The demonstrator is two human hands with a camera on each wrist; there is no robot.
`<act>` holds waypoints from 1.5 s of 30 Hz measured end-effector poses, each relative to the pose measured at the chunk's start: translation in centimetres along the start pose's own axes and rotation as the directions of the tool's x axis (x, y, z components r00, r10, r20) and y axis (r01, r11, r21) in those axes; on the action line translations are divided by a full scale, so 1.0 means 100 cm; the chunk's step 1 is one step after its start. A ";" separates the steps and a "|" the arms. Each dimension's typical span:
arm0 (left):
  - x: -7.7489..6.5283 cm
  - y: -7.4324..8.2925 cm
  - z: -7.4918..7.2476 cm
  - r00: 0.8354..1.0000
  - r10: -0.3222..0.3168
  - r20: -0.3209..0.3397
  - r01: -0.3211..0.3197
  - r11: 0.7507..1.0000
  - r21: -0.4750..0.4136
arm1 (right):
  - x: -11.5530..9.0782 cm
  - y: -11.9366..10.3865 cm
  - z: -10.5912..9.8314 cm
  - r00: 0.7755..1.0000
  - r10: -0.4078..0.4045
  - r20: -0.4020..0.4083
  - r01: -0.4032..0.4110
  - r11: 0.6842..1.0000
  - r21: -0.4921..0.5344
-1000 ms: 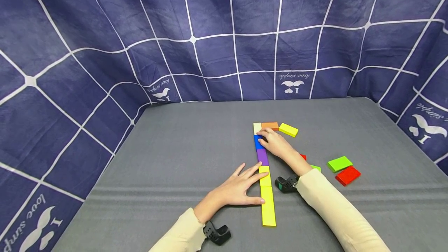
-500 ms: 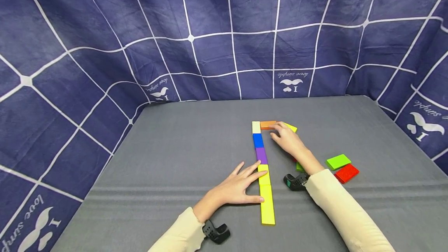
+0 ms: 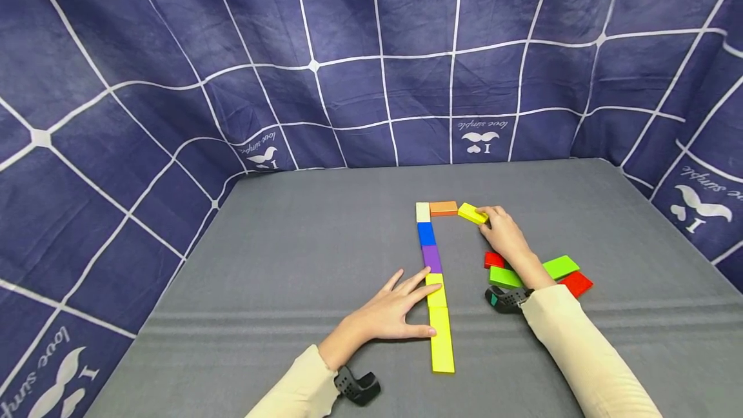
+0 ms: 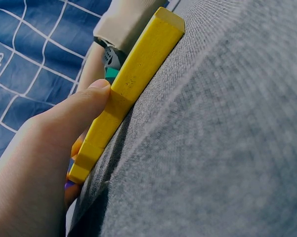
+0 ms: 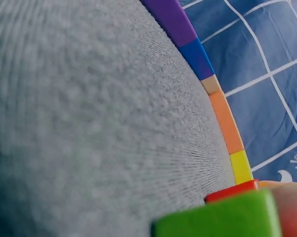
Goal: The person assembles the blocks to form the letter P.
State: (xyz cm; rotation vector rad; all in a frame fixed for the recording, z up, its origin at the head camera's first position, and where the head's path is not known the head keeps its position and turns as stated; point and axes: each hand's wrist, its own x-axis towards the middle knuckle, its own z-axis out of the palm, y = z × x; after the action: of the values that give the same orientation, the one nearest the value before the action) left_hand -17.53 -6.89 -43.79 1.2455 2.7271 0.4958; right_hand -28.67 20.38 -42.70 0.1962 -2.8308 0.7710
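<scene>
My left hand (image 3: pixel 390 313) lies with fingers spread beside a line of flat blocks, its fingertips on the small yellow block (image 3: pixel 436 298) and thumb against the long yellow block (image 3: pixel 443 347). Beyond these in the line come a purple block (image 3: pixel 432 259), a blue block (image 3: pixel 426 234) and a cream block (image 3: pixel 422 212). An orange block (image 3: pixel 444 208) extends rightward from the cream one. At its right end a slanted yellow block (image 3: pixel 471 213) nearly meets it at a corner. My right hand (image 3: pixel 506 235) pinches the slanted block's right end between thumb and fingers.
Near my right forearm lie a small red block (image 3: pixel 493 260), a green block (image 3: pixel 504 277), another green block (image 3: pixel 560 267) and a larger red block (image 3: pixel 577 284). Grey cloth (image 3: pixel 302 231) covers the table; a blue gridded curtain (image 3: pixel 348 102) rises behind it.
My right hand has moved right, from the blue and cream blocks past the orange one to the slanted yellow block. My left hand stays in place.
</scene>
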 end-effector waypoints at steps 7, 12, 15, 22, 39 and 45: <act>-0.002 0.000 0.001 1.000 0.005 0.001 -0.005 1.000 -0.003 | -0.017 -0.032 -0.001 0.997 -0.066 0.026 0.067 0.998 -0.017; -0.002 0.000 0.000 1.000 -0.002 -0.007 0.002 1.000 -0.008 | -0.031 -0.053 0.007 0.977 -0.156 0.146 0.166 0.984 -0.060; -0.002 0.000 0.000 1.000 -0.008 -0.003 0.008 1.000 -0.013 | -0.038 -0.058 0.013 0.961 -0.202 0.192 0.220 0.972 -0.079; -0.002 0.000 -0.001 1.000 0.004 -0.006 -0.004 1.000 -0.006 | -0.049 -0.069 0.020 0.930 -0.274 0.244 0.305 0.947 -0.102; -0.004 0.004 -0.001 0.999 -0.041 0.032 0.043 0.997 -0.057 | -0.070 -0.075 0.021 0.963 -0.140 0.229 0.111 0.985 0.133; -0.005 0.005 -0.003 0.997 -0.064 0.030 0.065 0.997 -0.040 | -0.088 -0.078 0.011 0.962 -0.085 0.260 0.005 0.955 0.295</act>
State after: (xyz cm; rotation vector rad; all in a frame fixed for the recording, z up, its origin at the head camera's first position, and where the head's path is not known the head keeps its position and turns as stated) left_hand -16.93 -6.99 -43.38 1.1417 2.7086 0.5202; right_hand -18.90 13.78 -41.85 0.4418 -2.9317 1.2392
